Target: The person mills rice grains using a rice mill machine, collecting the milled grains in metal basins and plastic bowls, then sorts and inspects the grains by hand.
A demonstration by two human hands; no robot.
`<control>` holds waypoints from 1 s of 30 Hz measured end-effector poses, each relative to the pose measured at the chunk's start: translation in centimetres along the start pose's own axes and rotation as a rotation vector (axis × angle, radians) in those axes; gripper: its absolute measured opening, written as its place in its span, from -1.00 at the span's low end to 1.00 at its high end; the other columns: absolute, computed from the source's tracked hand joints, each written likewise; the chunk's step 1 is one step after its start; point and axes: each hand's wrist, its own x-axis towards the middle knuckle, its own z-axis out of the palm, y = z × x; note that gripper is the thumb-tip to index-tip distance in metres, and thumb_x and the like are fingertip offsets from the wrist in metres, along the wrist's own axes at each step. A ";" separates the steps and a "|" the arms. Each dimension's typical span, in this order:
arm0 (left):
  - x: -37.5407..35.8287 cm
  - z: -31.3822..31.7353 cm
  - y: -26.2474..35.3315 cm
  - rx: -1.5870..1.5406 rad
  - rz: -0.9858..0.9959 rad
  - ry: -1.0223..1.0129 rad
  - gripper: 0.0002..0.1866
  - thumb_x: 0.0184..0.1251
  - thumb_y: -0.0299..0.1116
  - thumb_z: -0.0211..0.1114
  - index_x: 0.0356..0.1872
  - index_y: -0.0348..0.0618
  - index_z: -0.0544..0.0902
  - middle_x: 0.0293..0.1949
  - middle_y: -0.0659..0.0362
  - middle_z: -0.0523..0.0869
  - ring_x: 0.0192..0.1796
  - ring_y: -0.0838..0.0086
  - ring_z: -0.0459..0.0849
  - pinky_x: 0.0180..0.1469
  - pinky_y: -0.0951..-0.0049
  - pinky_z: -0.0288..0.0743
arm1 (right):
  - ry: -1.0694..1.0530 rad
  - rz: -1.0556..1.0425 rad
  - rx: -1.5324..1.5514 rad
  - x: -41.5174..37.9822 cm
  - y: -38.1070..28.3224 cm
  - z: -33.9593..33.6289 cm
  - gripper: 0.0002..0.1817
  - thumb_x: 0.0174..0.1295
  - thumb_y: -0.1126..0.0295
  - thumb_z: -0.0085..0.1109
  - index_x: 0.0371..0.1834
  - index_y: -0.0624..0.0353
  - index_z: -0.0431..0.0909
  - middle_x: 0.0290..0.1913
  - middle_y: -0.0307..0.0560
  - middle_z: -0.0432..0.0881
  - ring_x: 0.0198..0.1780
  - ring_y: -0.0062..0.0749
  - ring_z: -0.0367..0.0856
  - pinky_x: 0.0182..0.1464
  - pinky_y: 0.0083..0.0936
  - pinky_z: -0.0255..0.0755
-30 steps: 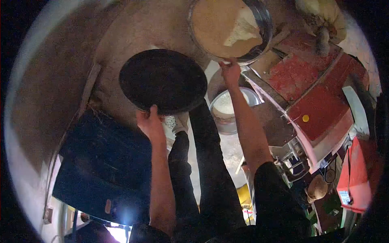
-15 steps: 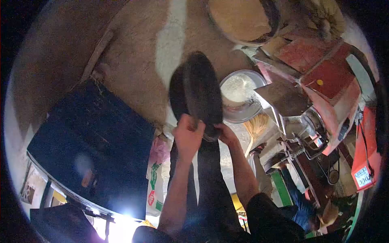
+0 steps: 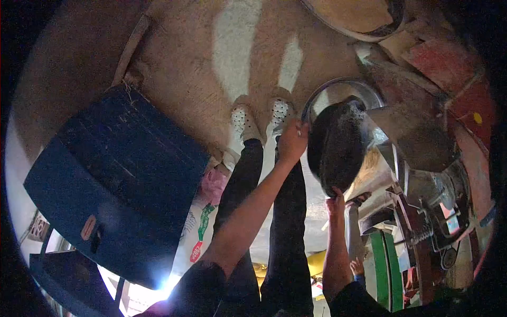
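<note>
A black round basin (image 3: 338,148) is tipped on its side, held between my two hands. My left hand (image 3: 293,139) is closed on its left rim, and my right hand (image 3: 335,203) grips its lower edge. Behind it on the floor stands a wide metal basin (image 3: 328,87), largely covered by the black one. Whatever lies inside the metal basin is mostly hidden now. A metal chute (image 3: 409,134) from a red machine (image 3: 449,68) reaches close to the metal basin's right side.
A large dark blue box (image 3: 116,185) stands at left. Another round container (image 3: 356,16) with brownish contents is at the top. A straw broom (image 3: 369,169) lies behind my right hand. Machine parts with a spring (image 3: 422,238) are at right. Another person's hand (image 3: 357,267) shows low down.
Both my hands have carried the black basin from in front of my legs to the right, over the metal basin. My view has shifted, and my shoes now show.
</note>
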 end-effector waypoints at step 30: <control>8.0 -19.3 -4.5 -0.243 -0.040 -0.098 -0.76 0.08 -0.45 0.20 -0.21 -0.31 0.63 -0.38 0.19 0.67 -0.34 0.53 0.57 -0.26 0.43 0.47 | -0.121 -0.293 0.121 9.2 0.0 9.6 -0.75 0.05 0.49 0.06 -0.16 0.17 0.51 -0.20 -0.19 0.62 -0.26 -0.44 0.56 -0.32 -0.55 0.42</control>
